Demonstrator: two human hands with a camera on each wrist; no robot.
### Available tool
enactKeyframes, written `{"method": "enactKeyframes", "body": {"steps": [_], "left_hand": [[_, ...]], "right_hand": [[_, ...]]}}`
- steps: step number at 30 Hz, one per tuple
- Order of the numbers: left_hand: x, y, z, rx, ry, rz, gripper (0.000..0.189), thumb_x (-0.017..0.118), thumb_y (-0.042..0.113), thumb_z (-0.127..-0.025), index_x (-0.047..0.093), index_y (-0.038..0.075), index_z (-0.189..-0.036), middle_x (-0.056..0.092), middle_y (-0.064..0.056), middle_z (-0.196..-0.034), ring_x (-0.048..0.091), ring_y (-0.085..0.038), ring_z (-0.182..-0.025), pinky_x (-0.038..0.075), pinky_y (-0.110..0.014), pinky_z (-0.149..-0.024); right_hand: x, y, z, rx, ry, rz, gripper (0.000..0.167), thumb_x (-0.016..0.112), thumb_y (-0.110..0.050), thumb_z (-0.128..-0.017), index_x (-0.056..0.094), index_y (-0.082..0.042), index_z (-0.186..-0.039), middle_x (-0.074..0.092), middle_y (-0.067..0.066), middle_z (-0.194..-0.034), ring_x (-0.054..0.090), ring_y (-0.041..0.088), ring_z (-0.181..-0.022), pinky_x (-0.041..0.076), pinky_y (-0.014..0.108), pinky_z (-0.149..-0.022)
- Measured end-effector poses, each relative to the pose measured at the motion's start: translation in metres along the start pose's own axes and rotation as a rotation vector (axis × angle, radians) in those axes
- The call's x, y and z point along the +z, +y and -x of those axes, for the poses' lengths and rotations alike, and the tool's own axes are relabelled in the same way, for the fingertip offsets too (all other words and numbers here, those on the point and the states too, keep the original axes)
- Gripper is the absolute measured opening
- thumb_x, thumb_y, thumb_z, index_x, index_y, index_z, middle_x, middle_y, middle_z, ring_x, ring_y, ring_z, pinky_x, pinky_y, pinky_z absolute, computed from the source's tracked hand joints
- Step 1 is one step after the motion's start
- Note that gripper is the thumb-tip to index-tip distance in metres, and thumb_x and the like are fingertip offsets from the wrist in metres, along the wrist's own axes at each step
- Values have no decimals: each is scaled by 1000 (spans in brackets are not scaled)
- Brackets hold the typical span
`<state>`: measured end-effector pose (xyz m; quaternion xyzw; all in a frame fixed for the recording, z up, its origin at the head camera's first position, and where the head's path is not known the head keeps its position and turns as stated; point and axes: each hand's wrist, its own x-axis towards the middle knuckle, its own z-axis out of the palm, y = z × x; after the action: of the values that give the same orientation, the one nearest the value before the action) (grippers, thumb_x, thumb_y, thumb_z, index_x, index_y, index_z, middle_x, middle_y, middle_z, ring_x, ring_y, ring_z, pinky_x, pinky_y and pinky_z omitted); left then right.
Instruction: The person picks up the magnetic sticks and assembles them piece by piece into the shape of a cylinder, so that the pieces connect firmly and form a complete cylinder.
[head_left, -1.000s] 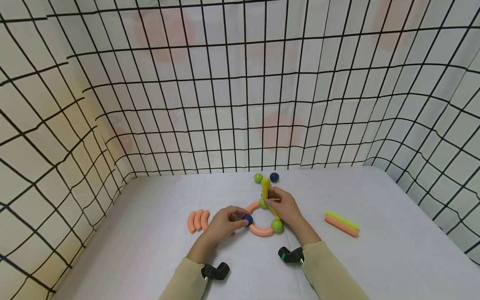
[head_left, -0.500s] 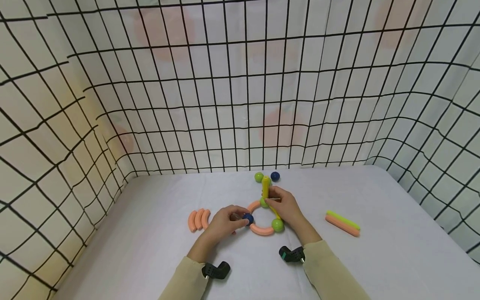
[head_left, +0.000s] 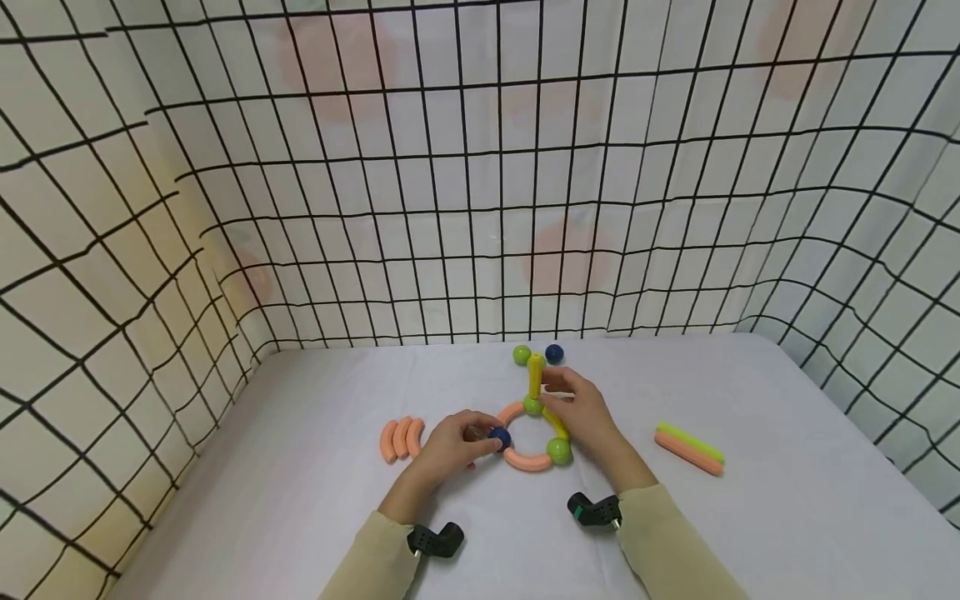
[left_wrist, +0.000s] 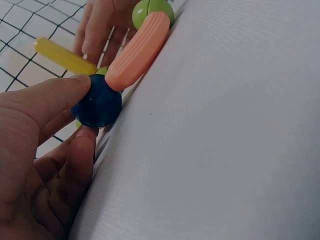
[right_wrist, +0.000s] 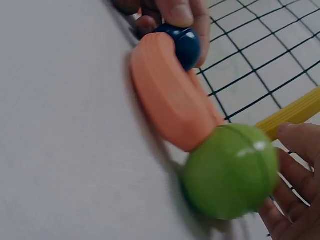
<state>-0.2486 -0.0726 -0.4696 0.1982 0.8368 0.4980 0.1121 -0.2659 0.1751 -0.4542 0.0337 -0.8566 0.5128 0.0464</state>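
A ring of curved salmon rods (head_left: pixel 528 461), a curved yellow rod (head_left: pixel 556 424) and balls lies on the white cloth. My left hand (head_left: pixel 453 447) pinches the ring's dark blue ball (left_wrist: pixel 100 105) between thumb and fingers, at its left side. From the green ball (head_left: pixel 532 406) at the ring's far side, a yellow straight rod (head_left: pixel 536 377) stands upright. Just right of that rod is my right hand (head_left: pixel 583 410), fingers loosely extended around nothing. Another green ball (right_wrist: pixel 231 172) joins a salmon rod at the ring's near right.
Several loose salmon curved rods (head_left: pixel 401 437) lie left of the left hand. A salmon straight rod (head_left: pixel 688 454) and a yellow-green rod (head_left: pixel 690 442) lie at right. Behind the ring sit a loose green ball (head_left: pixel 521 355) and a blue ball (head_left: pixel 554 354). Black netting (head_left: pixel 480 208) surrounds the table.
My right hand has let go at the foot of the upright yellow rod and moved slightly right. The rod still stands. My left hand keeps hold of the blue ball.
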Motion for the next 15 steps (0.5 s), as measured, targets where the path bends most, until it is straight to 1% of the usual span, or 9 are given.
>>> {"method": "enactKeyframes", "body": {"steps": [5, 8, 11, 13, 15], "left_hand": [[1, -1, 0, -9, 1, 5, 28, 74, 29, -91, 71, 22, -117, 65, -3, -103, 55, -11, -65, 50, -25, -53], [2, -2, 0, -13, 4, 0, 27, 75, 29, -91, 71, 23, -116, 65, -1, -102, 56, -11, -66, 49, -24, -53], [3, -2, -1, -10, 14, -5, 26, 75, 29, -90, 71, 24, -115, 65, -1, -101, 56, -12, -65, 49, -25, -52], [3, -1, -1, -11, 21, -9, 25, 76, 30, -89, 71, 25, -114, 65, 0, -100, 56, -12, -65, 49, -25, -52], [2, 0, -1, -11, 27, -14, 25, 76, 31, -89, 71, 25, -113, 65, 0, -99, 56, -12, -65, 49, -25, -52]], "right_hand": [[-20, -11, 7, -41, 36, 24, 39, 65, -15, -97, 57, -11, -135, 62, 10, -135, 58, 29, -124, 48, 49, -104], [-33, -13, 11, -56, 62, 43, 38, 65, -16, -97, 57, -12, -134, 64, 9, -133, 59, 28, -123, 49, 48, -103], [-50, -13, 17, -99, 60, 99, 37, 65, -16, -97, 59, -12, -133, 65, 10, -132, 60, 29, -120, 49, 47, -101], [-63, -11, 21, -132, 53, 151, 36, 66, -17, -97, 60, -11, -132, 66, 10, -130, 61, 28, -116, 51, 42, -99], [-79, -7, 26, -150, 46, 204, 35, 66, -20, -97, 61, -13, -131, 66, 9, -128, 61, 25, -113, 51, 32, -95]]}}
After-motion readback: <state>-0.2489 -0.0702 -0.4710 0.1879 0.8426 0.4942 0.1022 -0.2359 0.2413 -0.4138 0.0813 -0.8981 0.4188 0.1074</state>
